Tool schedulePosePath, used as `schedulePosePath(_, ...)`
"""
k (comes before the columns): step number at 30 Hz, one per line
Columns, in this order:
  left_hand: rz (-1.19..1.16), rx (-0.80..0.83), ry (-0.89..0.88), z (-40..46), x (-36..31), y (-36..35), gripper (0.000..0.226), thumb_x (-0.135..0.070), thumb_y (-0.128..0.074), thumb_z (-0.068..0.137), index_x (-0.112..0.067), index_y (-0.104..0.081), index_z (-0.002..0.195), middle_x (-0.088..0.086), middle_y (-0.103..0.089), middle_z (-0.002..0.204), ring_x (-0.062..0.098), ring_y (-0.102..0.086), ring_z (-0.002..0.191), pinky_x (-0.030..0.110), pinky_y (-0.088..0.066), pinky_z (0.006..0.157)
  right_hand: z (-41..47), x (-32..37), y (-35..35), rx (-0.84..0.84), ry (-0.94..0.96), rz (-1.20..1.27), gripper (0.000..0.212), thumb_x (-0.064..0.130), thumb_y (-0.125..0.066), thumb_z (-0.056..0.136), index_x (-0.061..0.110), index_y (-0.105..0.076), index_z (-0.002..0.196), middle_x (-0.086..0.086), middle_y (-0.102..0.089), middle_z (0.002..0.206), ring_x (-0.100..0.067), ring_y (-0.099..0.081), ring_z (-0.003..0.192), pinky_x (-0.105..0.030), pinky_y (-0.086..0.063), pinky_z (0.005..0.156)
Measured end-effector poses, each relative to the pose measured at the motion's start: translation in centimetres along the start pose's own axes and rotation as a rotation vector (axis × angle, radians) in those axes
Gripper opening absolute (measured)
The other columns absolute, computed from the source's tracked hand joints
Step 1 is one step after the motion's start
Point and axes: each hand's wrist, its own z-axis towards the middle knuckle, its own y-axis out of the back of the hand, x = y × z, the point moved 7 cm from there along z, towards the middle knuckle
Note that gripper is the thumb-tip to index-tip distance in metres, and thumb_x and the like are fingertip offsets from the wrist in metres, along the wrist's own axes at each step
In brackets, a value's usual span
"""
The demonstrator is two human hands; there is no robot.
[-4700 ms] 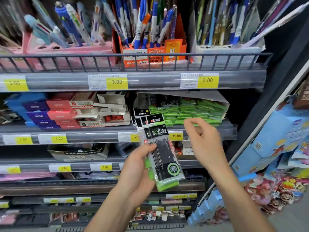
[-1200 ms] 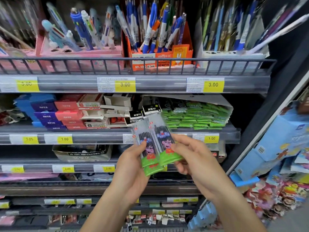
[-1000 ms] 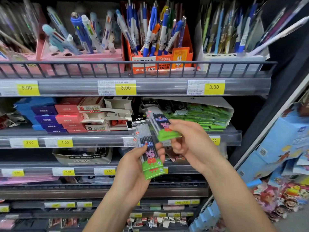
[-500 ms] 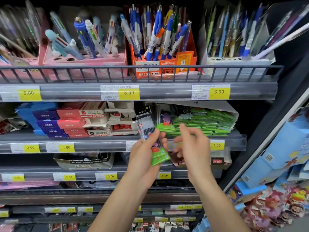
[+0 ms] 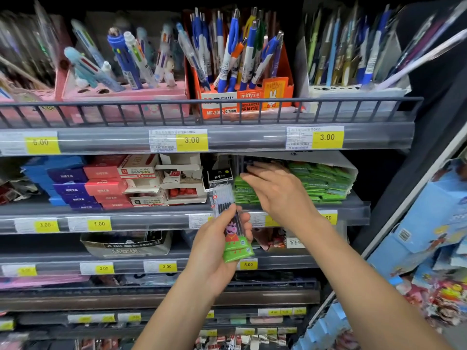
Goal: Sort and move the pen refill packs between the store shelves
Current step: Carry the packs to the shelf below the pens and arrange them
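My left hand (image 5: 212, 251) grips a clear pen refill pack (image 5: 233, 233) with a green bottom and a pink cartoon pig, upright in front of the middle shelf's rail (image 5: 141, 221). My right hand (image 5: 278, 193) reaches into the open carton (image 5: 303, 157) on that shelf. Its fingers lie stretched out to the left over the stack of green refill packs (image 5: 323, 180). I see no pack between its fingers. Black-headed refill packs (image 5: 219, 176) stand just left of the carton, behind the held pack.
The top shelf holds a pink pen stand (image 5: 121, 97), an orange pencil box (image 5: 242, 97) and a white pen stand (image 5: 353, 94) behind a wire rail. Red and blue boxes (image 5: 101, 183) fill the middle shelf's left. Blue toy boxes (image 5: 429, 223) crowd the right.
My right hand took one of the packs from the left hand, carried it up into the carton of green packs and now lies over the stack. My left hand keeps its pack.
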Motion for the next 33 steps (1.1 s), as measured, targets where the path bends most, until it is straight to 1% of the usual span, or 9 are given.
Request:
schedulePosePath(4,0.021,-0.013,0.014,-1.3,0.6,0.8,0.026,-0.023,-0.068,0.099,-0.001,-0.073,0.113,0.014,-0.075,0.090,0.018,-0.068,0.067,0.028,-0.060,0.060,0.5,-0.7,-0.8,0.007,-0.017,-0.024,0.029,0.000,-0.073,0.088,0.004,-0.075,0.117,-0.019,-0.072,0.120,-0.040,-0.064,0.119,-0.051,-0.058,0.094)
schedulePosePath(6,0.036,-0.010,0.011,-1.8,0.6,1.1,0.028,-0.024,-0.067,0.099,-0.001,-0.074,0.114,0.015,-0.075,0.092,0.019,-0.068,0.069,0.030,-0.060,0.062,0.2,-1.1,-0.4,-0.064,-0.071,-0.047,0.022,0.007,-0.070,0.095,0.005,-0.075,0.116,-0.018,-0.072,0.118,-0.039,-0.065,0.116,-0.049,-0.059,0.089)
schedulePosePath(9,0.050,0.003,0.007,-2.5,0.6,1.0,0.029,-0.026,-0.066,0.100,-0.003,-0.074,0.114,0.015,-0.074,0.093,0.019,-0.066,0.071,0.030,-0.060,0.064,-0.6,-1.4,-0.2,-0.167,-0.148,-0.116,0.017,0.019,-0.066,0.100,0.009,-0.077,0.109,-0.012,-0.073,0.105,-0.035,-0.069,0.091,-0.047,-0.060,0.067)
schedulePosePath(11,0.050,0.000,0.003,-2.8,0.5,0.8,0.030,-0.027,-0.065,0.100,-0.002,-0.074,0.115,0.015,-0.073,0.094,0.019,-0.066,0.072,0.030,-0.060,0.065,-0.7,-1.4,-0.8,-0.149,-0.139,-0.097,0.015,0.017,-0.067,0.099,0.009,-0.078,0.105,-0.011,-0.075,0.103,-0.034,-0.071,0.080,-0.045,-0.060,0.061)
schedulePosePath(17,0.020,0.017,-0.026,-3.7,0.7,0.6,0.044,-0.035,-0.054,0.105,0.001,-0.070,0.123,0.017,-0.071,0.094,0.021,-0.065,0.074,0.031,-0.059,0.065,-1.1,-1.3,-0.1,-0.233,-0.115,-0.141,0.024,0.018,-0.063,0.101,0.006,-0.074,0.119,-0.013,-0.071,0.121,-0.031,-0.067,0.108,-0.040,-0.055,0.081)
schedulePosePath(21,0.009,0.026,-0.053,-4.2,0.7,0.5,0.050,-0.039,-0.046,0.108,0.002,-0.069,0.124,0.019,-0.070,0.093,0.023,-0.066,0.072,0.033,-0.061,0.062,-3.8,-2.9,1.6,-0.390,-0.263,-0.199,0.020,0.012,-0.061,0.101,0.000,-0.072,0.113,-0.018,-0.068,0.108,-0.038,-0.062,0.099,-0.045,-0.051,0.088)
schedulePosePath(26,0.003,0.013,-0.049,-4.6,1.4,-0.7,0.050,-0.039,-0.043,0.109,0.001,-0.067,0.128,0.020,-0.073,0.095,0.024,-0.071,0.074,0.033,-0.063,0.064,-4.6,-4.4,1.3,-0.253,-0.282,-0.185,0.017,0.013,-0.060,0.102,0.000,-0.071,0.104,-0.018,-0.066,0.101,-0.036,-0.058,0.087,-0.047,-0.052,0.078)
schedulePosePath(30,0.106,0.011,-0.076,-4.8,1.9,-1.7,0.049,-0.039,-0.042,0.110,-0.002,-0.070,0.126,0.021,-0.077,0.106,0.027,-0.076,0.089,0.037,-0.061,0.075,-4.4,-3.4,2.8,-0.214,-0.328,-0.125,0.027,0.013,-0.060,0.100,-0.002,-0.069,0.121,-0.019,-0.066,0.114,-0.037,-0.059,0.106,-0.046,-0.051,0.094)
schedulePosePath(33,0.158,0.023,-0.086,-4.7,2.1,-2.5,0.047,-0.038,-0.041,0.110,-0.005,-0.071,0.124,0.022,-0.077,0.114,0.030,-0.076,0.102,0.042,-0.055,0.088,-6.3,-0.4,5.2,-0.278,-0.435,0.108,0.033,0.009,-0.061,0.096,0.001,-0.067,0.127,-0.014,-0.063,0.113,-0.028,-0.058,0.108,-0.033,-0.048,0.094)
